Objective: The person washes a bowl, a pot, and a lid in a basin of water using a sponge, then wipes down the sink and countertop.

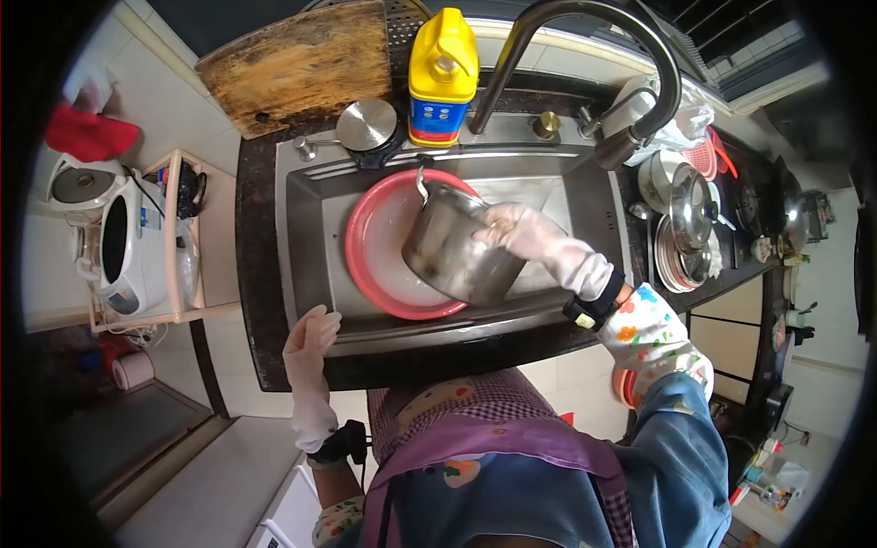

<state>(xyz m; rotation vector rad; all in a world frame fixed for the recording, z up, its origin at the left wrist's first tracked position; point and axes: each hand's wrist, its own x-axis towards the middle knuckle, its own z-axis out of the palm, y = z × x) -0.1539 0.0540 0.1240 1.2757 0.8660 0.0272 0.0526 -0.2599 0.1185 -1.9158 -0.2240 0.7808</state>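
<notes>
My right hand (530, 233), in a translucent white glove, grips a steel pot (457, 242) by its near side. The pot is tilted over a red basin (361, 242) of cloudy water, its mouth toward the basin. A metal handle (422, 184) sticks up at its far rim. My left hand (312, 336), also gloved, hovers by the front left edge of the sink (320, 283). Its fingers are loosely bent and hold nothing. The pot hides part of the basin.
Behind the sink stand a yellow jug (445, 78), a wooden cutting board (297, 68) and a round metal lid (366, 125). A tall faucet (585, 14) arches over the right side. Stacked plates (665, 256) and a glass lid (692, 208) sit on the right counter.
</notes>
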